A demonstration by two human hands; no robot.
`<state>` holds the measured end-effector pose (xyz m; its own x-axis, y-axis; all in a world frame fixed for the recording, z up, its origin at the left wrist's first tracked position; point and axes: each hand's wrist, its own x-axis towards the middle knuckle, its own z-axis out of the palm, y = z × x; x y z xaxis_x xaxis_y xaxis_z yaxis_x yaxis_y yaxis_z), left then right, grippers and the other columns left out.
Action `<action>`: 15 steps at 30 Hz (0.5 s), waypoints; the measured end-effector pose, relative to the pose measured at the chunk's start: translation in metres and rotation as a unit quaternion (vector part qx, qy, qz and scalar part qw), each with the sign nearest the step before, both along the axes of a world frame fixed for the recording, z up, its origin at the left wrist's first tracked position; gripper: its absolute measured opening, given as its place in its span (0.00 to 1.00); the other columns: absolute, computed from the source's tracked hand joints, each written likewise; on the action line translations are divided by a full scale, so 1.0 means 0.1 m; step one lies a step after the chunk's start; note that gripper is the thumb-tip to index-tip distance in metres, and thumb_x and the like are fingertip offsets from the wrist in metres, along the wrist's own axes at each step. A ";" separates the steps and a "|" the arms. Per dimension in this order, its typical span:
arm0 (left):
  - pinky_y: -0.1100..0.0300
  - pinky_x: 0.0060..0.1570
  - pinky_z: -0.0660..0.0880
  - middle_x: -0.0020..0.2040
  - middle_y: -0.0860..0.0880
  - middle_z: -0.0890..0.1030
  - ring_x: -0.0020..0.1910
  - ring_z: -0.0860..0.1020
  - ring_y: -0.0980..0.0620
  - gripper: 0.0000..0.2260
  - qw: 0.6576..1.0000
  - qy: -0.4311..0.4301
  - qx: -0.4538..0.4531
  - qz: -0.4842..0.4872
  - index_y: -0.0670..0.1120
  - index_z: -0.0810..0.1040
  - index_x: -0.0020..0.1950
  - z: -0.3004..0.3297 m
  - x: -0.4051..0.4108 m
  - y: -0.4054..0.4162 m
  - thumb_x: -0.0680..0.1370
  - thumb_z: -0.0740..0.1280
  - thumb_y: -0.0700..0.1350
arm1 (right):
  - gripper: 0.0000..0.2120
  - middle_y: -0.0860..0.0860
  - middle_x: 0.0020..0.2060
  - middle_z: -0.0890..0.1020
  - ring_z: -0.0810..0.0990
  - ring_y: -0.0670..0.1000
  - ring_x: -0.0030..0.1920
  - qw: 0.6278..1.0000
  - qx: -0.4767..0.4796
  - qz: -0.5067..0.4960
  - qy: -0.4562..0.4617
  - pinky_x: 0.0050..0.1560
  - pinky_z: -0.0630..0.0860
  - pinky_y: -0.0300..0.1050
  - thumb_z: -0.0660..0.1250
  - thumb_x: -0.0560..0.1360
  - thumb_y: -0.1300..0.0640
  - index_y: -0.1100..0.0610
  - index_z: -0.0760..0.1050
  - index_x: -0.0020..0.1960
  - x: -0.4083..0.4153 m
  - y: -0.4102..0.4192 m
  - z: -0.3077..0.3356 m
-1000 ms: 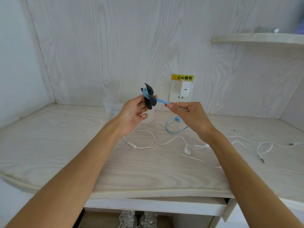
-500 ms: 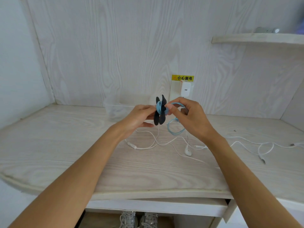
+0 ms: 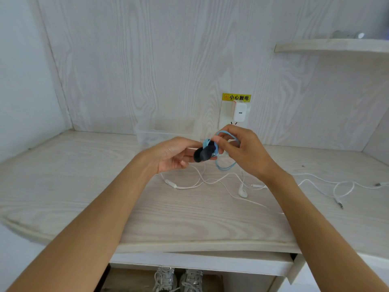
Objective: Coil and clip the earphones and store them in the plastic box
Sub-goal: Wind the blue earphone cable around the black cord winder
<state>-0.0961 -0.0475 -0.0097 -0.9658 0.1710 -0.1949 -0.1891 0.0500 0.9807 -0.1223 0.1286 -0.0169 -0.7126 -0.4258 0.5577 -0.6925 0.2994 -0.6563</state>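
Left hand (image 3: 174,154) gripping black winder clip (image 3: 205,153) just in front of clear plastic box (image 3: 160,135); right hand (image 3: 242,147) pinching blue earphone cable (image 3: 224,166) right beside clip, loose loop dangling below, box lying nearer left hand.

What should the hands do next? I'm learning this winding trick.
Probably another turn: the right hand pinches the blue cable, a loose loop hangs below, and the left hand holds the dark winder. So wrap that slack on.

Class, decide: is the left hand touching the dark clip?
Touching. The head view shows the left hand with its fingers curled round the dark clip, no gap between them.
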 end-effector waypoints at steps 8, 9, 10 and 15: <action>0.69 0.18 0.56 0.37 0.51 0.81 0.26 0.77 0.61 0.13 0.996 0.053 -0.009 0.070 0.46 0.79 0.48 0.01 0.00 0.05 0.80 0.60 0.53 | 0.06 0.49 0.30 0.80 0.75 0.39 0.28 0.998 -0.057 -0.016 -0.035 0.30 0.67 0.29 0.66 0.77 0.57 0.59 0.76 0.43 0.03 -0.05 0.02; 0.69 0.20 0.56 0.38 0.52 0.83 0.27 0.77 0.61 0.19 0.996 0.058 -0.012 0.060 0.47 0.80 0.49 0.01 -0.01 0.05 0.80 0.57 0.59 | 0.07 0.48 0.30 0.81 0.75 0.40 0.30 0.996 -0.069 -0.022 -0.045 0.31 0.67 0.31 0.66 0.77 0.56 0.58 0.75 0.42 0.03 -0.06 0.02; 0.68 0.21 0.56 0.42 0.53 0.85 0.28 0.75 0.61 0.25 0.997 0.064 -0.023 0.038 0.48 0.80 0.51 0.02 0.00 0.05 0.78 0.52 0.65 | 0.07 0.48 0.30 0.81 0.75 0.43 0.30 0.994 -0.083 -0.028 -0.058 0.31 0.68 0.35 0.66 0.77 0.56 0.58 0.75 0.42 0.03 -0.06 0.03; 0.66 0.33 0.64 0.52 0.59 0.78 0.43 0.72 0.59 0.20 0.975 0.127 -0.181 -0.001 0.56 0.79 0.55 0.03 0.07 0.10 0.73 0.60 0.67 | 0.09 0.45 0.24 0.79 0.67 0.43 0.21 0.982 -0.146 -0.018 -0.122 0.25 0.65 0.35 0.64 0.78 0.57 0.61 0.72 0.43 0.06 -0.04 0.09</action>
<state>-0.0893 -0.0379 -0.0066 -0.9906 0.1368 0.0018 0.0573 0.4026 0.9136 -0.1162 0.1245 -0.0079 -0.8517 -0.2445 0.4636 -0.4969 0.0959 -0.8625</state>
